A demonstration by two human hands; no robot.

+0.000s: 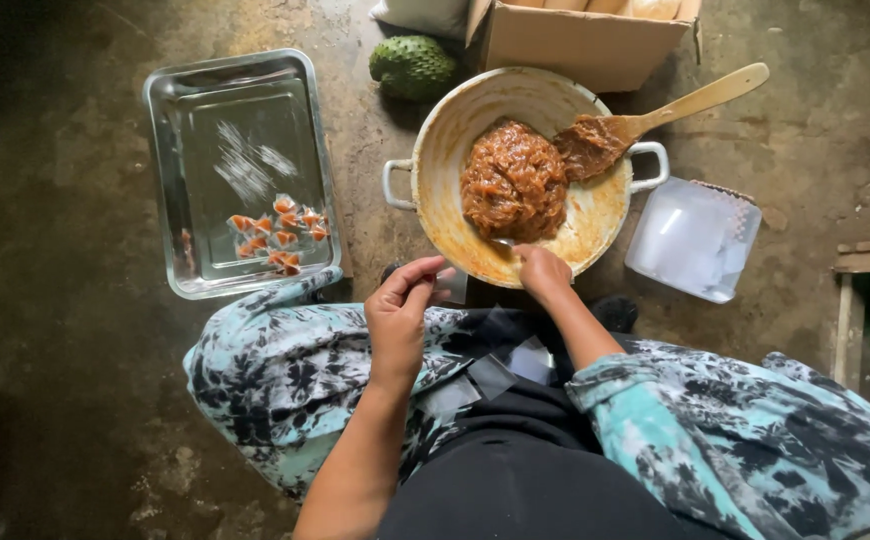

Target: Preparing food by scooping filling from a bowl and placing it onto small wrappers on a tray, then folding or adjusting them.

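- The right hand (543, 272) is dipping a small spoon (503, 242) into the paste (513, 182) in the pot (595, 215), fingers closed on its handle.
- The left hand (400, 310) is pinching a clear wrapper (447, 287).
- A dozen or so wrapped pieces (280, 232) are lying in the tray (170, 150); most paste is still waiting, I judge.

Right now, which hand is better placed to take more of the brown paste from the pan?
The right hand: it is at the pan rim beside the paste, apparently holding a small utensil. The left hand is over the lap, pinching a clear wrapper.
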